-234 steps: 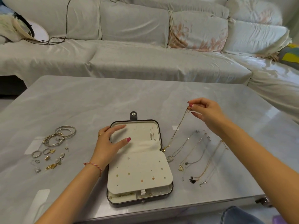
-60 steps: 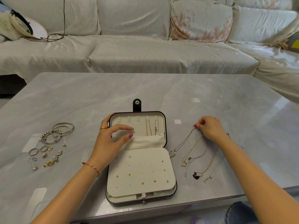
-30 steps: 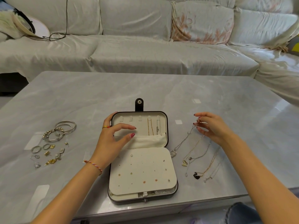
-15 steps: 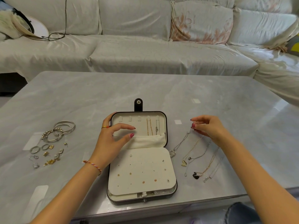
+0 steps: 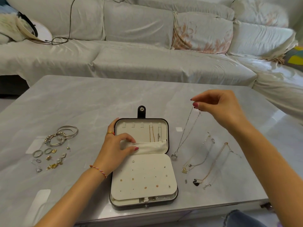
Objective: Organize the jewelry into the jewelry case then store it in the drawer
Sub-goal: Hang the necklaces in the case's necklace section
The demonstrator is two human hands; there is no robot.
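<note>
The open jewelry case lies flat near the table's front edge, with two necklaces hanging on the hooks in its lid and small studs on its cream earring panel. My left hand pinches the edge of the lid's fabric pocket. My right hand is raised to the right of the case and pinches the top of a silver necklace, whose pendant touches the table beside the case. Several more necklaces lie to the right.
Silver bangles, rings and loose earrings lie on the grey marble table left of the case. A cloth-covered sofa runs behind the table and round its right side. A cable and a hoop lie on the sofa's left.
My right hand has risen from the row of necklaces, lifting the silver necklace by its top end. My left hand's fingers have closed on the pocket edge.
</note>
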